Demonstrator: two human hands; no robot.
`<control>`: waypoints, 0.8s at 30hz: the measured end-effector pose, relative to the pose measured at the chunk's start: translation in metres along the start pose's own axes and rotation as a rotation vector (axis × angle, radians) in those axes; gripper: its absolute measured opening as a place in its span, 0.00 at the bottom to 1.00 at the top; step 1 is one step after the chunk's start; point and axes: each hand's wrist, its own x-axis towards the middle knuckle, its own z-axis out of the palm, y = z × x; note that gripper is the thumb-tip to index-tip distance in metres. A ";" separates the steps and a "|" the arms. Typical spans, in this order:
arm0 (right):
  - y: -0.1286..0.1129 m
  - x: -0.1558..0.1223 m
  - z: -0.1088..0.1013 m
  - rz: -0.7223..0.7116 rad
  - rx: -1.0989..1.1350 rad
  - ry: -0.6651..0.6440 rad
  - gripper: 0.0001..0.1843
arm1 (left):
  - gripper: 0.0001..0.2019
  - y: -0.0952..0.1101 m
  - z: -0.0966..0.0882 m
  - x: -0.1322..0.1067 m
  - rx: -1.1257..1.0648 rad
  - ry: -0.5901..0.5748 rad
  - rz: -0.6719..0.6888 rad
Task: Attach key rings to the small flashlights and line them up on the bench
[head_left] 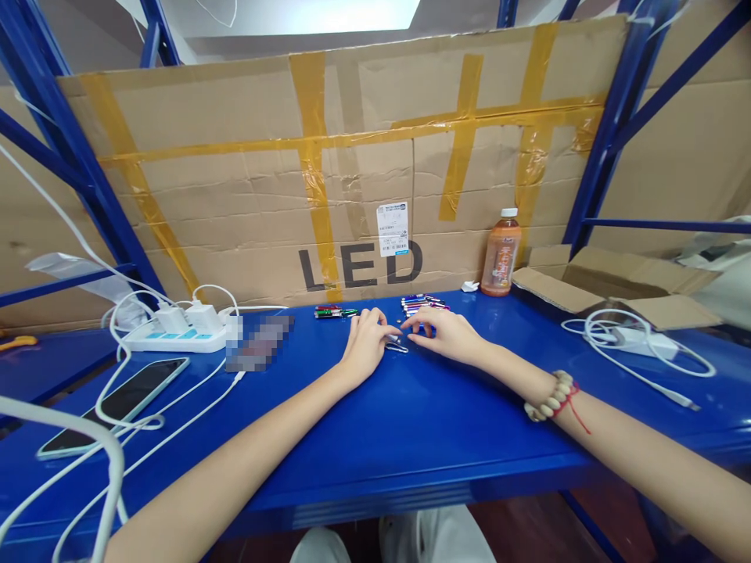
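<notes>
My left hand (364, 349) rests low over the blue table with its fingers curled together. A small silvery piece shows at its fingertips, too small to name. Just beside those fingers, a thin metal clip or loop (397, 349) lies on the tabletop. To the right, my right hand (447, 335) hovers with thumb and forefinger apart, pointing toward the left hand; nothing shows between them. Behind the right hand lies a bunch of small shiny blue, purple and silver cylinders (423, 300). Green and red cylinders (335, 312) lie behind the left hand. A tiny gold-coloured bit (399, 321) sits between the hands.
On the left are a phone (120, 403), a white power strip (181, 336) and trailing white cables. A juice bottle (501, 254) stands at the back right, near an open cardboard box (610, 285) and a coiled cable with a white adapter (645, 342). Taped cardboard (246, 211) closes the back.
</notes>
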 end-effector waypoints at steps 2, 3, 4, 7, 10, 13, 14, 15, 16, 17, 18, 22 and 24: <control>0.002 0.000 0.002 0.017 -0.034 -0.041 0.11 | 0.15 0.000 0.001 0.000 0.021 -0.016 -0.004; 0.002 -0.001 0.002 0.023 -0.049 -0.060 0.11 | 0.15 -0.001 0.001 0.000 0.029 -0.021 -0.009; 0.002 -0.001 0.002 0.027 -0.063 -0.074 0.12 | 0.16 -0.001 0.002 0.000 0.034 -0.022 -0.015; 0.004 -0.002 0.001 0.032 -0.105 -0.090 0.13 | 0.15 -0.001 0.003 0.000 0.037 -0.012 -0.052; 0.006 -0.002 -0.002 0.017 -0.136 -0.125 0.12 | 0.12 0.000 0.003 0.000 0.026 0.000 -0.088; 0.009 -0.002 -0.004 0.004 -0.125 -0.174 0.10 | 0.10 0.001 0.003 0.000 0.012 -0.005 -0.081; 0.009 -0.002 -0.005 0.001 -0.118 -0.175 0.09 | 0.10 0.002 0.003 0.001 0.010 -0.010 -0.073; 0.008 -0.001 -0.005 -0.001 -0.112 -0.170 0.09 | 0.10 0.002 0.002 0.001 0.011 -0.014 -0.065; 0.008 -0.001 -0.004 -0.005 -0.109 -0.165 0.08 | 0.10 0.002 0.002 0.001 0.013 -0.017 -0.058; 0.007 -0.001 -0.004 -0.007 -0.108 -0.160 0.08 | 0.11 0.003 0.002 0.001 0.017 -0.016 -0.051; 0.006 -0.001 -0.003 -0.008 -0.107 -0.153 0.08 | 0.11 0.003 0.002 0.001 0.022 -0.014 -0.045; 0.005 0.000 0.001 0.062 -0.054 -0.137 0.08 | 0.10 0.004 0.001 0.001 0.036 -0.006 -0.027; 0.007 0.001 0.005 0.111 -0.010 -0.139 0.09 | 0.10 0.005 0.000 0.001 0.036 -0.008 -0.028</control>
